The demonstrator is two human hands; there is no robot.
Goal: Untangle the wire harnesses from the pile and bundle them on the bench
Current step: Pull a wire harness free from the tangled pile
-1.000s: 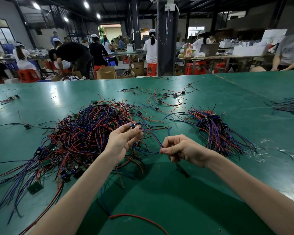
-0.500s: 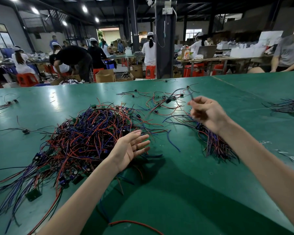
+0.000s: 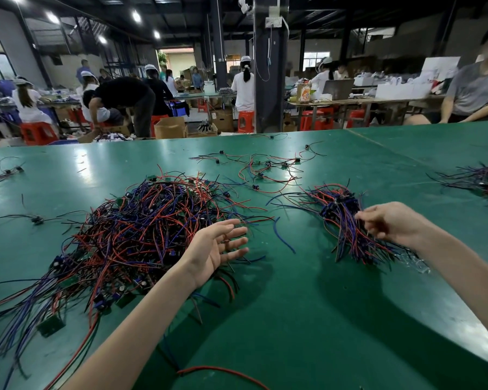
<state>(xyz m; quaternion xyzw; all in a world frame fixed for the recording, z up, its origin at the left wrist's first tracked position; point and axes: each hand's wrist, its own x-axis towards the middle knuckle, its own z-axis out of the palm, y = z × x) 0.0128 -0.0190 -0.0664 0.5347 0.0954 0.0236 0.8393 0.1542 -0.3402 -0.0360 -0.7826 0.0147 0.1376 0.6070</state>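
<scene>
Behind is a busy workshop, with people (image 3: 244,85) at work and red stools (image 3: 37,132). In front of me runs a wide green bench (image 3: 293,327).

My left hand (image 3: 213,250) hovers palm up, fingers straight and spread, holding nothing. The pile (image 3: 141,229) lies just to its left and under the wrist. It is red, blue and black wire knotted together, with small green boards (image 3: 50,325) and dark connectors (image 3: 99,301) showing left of the forearm.

My right hand (image 3: 389,223) is at the right edge of the bundle (image 3: 347,218), its fingers loosely curled and the tips at the strands. I cannot tell whether it pinches a wire or holds nothing. The bundle lies to that hand's left, plugs gathered at the far end and tails fanning toward me. A single blue wire (image 3: 283,237) lies between my hands, and a few loose harnesses (image 3: 265,170) are scattered beyond them.

I judge each harness to be light and limp. The thin wire has no stiffness, so it will drape and drag its neighbours along. The insulation looks smooth and would likely slide through a light pinch.

The connector or board is the only firm part, so I would take hold there. I would draw slowly along the wire's run while the other hand presses the pile down. Yanking mid-wire would probably tighten the knots and strain the joints at the boards. I would grip the bundle around the gathered end.
</scene>
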